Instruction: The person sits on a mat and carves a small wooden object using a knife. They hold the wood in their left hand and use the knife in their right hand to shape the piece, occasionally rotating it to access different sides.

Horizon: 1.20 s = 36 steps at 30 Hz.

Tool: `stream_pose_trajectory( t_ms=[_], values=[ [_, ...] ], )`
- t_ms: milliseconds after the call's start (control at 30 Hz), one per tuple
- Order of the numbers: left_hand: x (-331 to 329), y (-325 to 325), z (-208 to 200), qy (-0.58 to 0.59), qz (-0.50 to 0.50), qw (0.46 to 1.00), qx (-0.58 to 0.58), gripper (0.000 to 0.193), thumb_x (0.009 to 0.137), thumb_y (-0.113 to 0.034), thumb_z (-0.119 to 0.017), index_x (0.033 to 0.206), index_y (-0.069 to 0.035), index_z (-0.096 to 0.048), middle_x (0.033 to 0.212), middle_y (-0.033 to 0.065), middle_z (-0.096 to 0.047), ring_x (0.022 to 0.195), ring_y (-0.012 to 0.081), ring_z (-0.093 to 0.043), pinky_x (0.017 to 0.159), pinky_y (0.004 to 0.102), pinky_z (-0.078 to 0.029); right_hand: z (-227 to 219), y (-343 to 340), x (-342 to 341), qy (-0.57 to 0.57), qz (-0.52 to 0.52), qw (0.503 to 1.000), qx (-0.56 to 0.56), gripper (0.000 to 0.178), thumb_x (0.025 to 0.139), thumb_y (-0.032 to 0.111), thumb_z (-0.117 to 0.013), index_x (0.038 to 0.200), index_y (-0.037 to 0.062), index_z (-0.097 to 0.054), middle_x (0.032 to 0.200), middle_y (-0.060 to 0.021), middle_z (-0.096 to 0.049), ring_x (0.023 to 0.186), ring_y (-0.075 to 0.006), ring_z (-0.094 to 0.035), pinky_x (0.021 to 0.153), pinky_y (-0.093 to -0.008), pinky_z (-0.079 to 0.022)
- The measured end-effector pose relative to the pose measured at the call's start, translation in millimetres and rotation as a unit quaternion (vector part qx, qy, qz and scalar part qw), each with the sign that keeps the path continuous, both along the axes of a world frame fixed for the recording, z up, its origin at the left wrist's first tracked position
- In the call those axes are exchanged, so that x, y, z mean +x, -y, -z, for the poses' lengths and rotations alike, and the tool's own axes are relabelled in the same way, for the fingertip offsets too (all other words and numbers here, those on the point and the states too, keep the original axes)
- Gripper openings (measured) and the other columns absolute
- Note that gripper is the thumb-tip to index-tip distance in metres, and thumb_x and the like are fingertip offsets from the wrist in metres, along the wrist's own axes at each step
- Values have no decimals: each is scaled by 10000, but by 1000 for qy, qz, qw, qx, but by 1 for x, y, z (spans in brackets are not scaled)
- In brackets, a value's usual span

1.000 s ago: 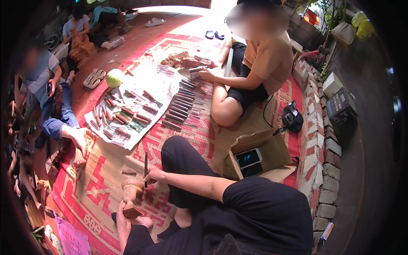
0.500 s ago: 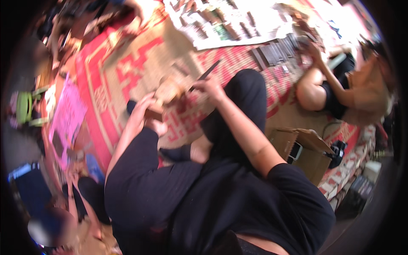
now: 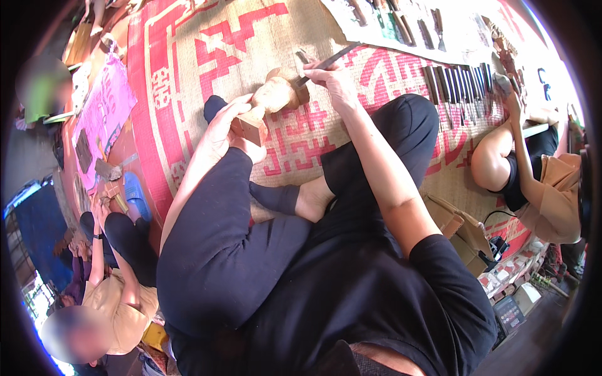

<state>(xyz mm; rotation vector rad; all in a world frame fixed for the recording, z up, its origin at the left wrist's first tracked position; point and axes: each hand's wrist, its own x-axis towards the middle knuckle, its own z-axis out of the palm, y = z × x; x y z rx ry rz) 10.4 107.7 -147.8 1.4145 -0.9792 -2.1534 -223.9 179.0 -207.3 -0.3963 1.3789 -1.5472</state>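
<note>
A carved piece of pale wood (image 3: pixel 274 94) with a rounded middle and a square block at its near end lies slantwise over the mat. My left hand (image 3: pixel 221 130) is closed round that near block, beside my left knee. In my right hand (image 3: pixel 337 83) is a slim dark tool, perhaps a file (image 3: pixel 342 55), pinched between the fingers and slanting up to the right. Its lower end is at the far end of the carved piece; whether it touches the wood I cannot tell.
A red and straw-coloured mat (image 3: pixel 219 44) lies under me. Dark-handled tools (image 3: pixel 461 84) stand in a row at right, near a seated person (image 3: pixel 545 182); more lie on a white cloth (image 3: pixel 382 47). A cardboard box (image 3: pixel 461 229) sits at my right. Another person (image 3: pixel 119 301) sits at left.
The view has shifted and become sharper, so the scene sits further right. Both hands keep their holds on the carved wood and the dark tool.
</note>
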Motion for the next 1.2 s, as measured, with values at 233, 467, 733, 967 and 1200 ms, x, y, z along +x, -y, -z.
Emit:
stream_pose_trajectory(
  t_ms=[233,467,733,967,1200],
  values=[
    [8,8,11,14,-20,1000,-10,479,834,-185,-588,1273,-14,-500,1112,103,-603,989,163,-588,859,285,-475,11,13,10,71,5,997,-13,120,776,50,-701,866,-3,-642,928,-108,-678,786,-156,-634,802,-289,-506],
    [10,7,10,18,-5,1000,3,491,832,-181,-586,1280,-7,-492,1125,108,-597,1006,166,-582,869,284,-469,6,10,15,35,-6,998,-50,122,798,81,-689,859,-16,-648,933,-107,-670,763,-144,-635,767,-261,-507],
    [8,11,8,20,25,999,19,504,829,-177,-584,1288,1,-482,1140,113,-590,1025,170,-574,879,284,-463,8,11,6,95,12,994,-47,179,778,87,-704,922,-2,-647,947,-118,-679,807,-159,-640,787,-275,-498],
    [8,13,11,32,29,999,17,515,826,-174,-582,1295,8,-473,1153,117,-585,1041,174,-567,889,284,-457,2,11,13,54,17,998,-32,179,751,51,-709,912,-6,-657,831,-84,-678,754,-150,-640,777,-299,-509],
    [9,8,18,51,17,999,2,526,824,-170,-581,1302,16,-465,1166,122,-579,1058,177,-561,898,284,-451,1,9,17,85,27,995,-50,208,754,42,-703,942,-5,-626,839,-87,-680,738,-146,-646,701,-263,-520]
  ],
)
